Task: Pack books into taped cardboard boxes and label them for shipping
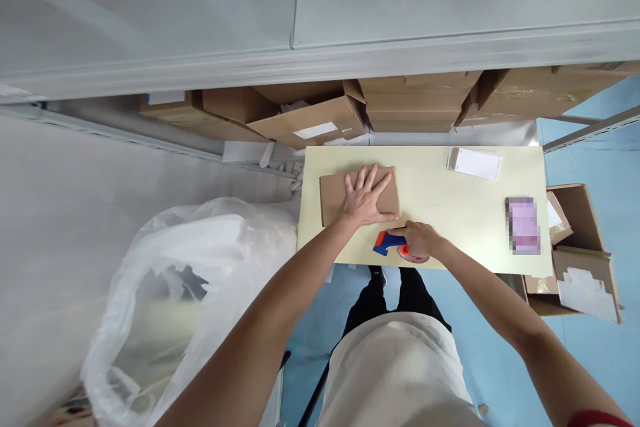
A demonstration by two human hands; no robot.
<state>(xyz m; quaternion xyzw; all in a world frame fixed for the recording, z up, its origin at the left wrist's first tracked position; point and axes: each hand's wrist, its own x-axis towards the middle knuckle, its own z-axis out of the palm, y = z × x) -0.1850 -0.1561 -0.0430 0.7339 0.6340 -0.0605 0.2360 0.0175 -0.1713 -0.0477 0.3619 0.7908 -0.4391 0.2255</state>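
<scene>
A closed brown cardboard box (333, 199) lies on the left part of the pale yellow table (440, 207). Across its top my left hand (367, 200) rests flat with the fingers spread. Close to the table's front edge, my right hand (421, 239) is wrapped round a blue and orange tape dispenser (384, 241). The dispenser's red-rimmed roll shows below that hand, while its handle is mostly hidden by the fingers. Its blue and orange head points left, just in front of the box and apart from my left hand.
A white label pack (477, 163) and a pixelated pink item (523, 225) lie on the table's right side. Open cartons (320, 120) line the shelf behind. A large plastic bag (260, 240) stands left; a carton with cardboard pieces (580, 213) stands right.
</scene>
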